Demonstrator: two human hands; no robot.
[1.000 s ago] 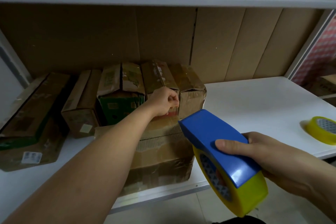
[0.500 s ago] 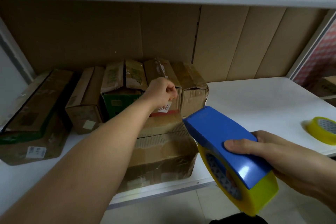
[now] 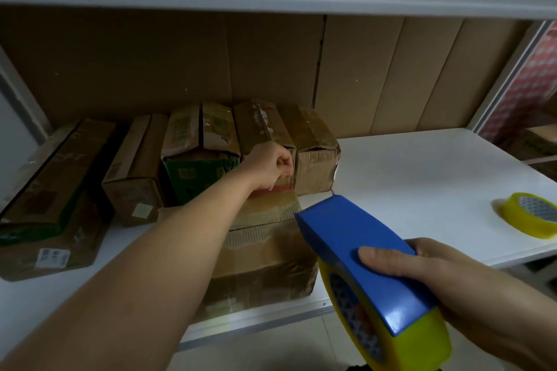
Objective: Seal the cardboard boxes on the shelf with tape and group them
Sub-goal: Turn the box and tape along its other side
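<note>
Several cardboard boxes stand in a row at the back left of the white shelf [image 3: 422, 178]. My left hand [image 3: 271, 161] reaches in, its fingers curled at the front top edge of a narrow box with a red-and-white label [image 3: 262, 126]. To the right of it stands a taped brown box [image 3: 316, 166], to the left a green-printed box [image 3: 199, 141]. A larger brown box [image 3: 265, 274] lies in front, under my left forearm. My right hand [image 3: 446, 280] grips a blue tape dispenser [image 3: 355, 244] loaded with a yellow tape roll, held off the shelf's front edge.
A spare yellow tape roll [image 3: 532, 214] lies on the shelf at the right. A long flat box [image 3: 51, 196] leans at the far left beside another brown box [image 3: 135, 178]. Cardboard panels line the back wall; another shelf board hangs close overhead.
My left hand has stayed curled at the narrow box's front, shifting only slightly. My right hand has moved the dispenser a little right and lower.
</note>
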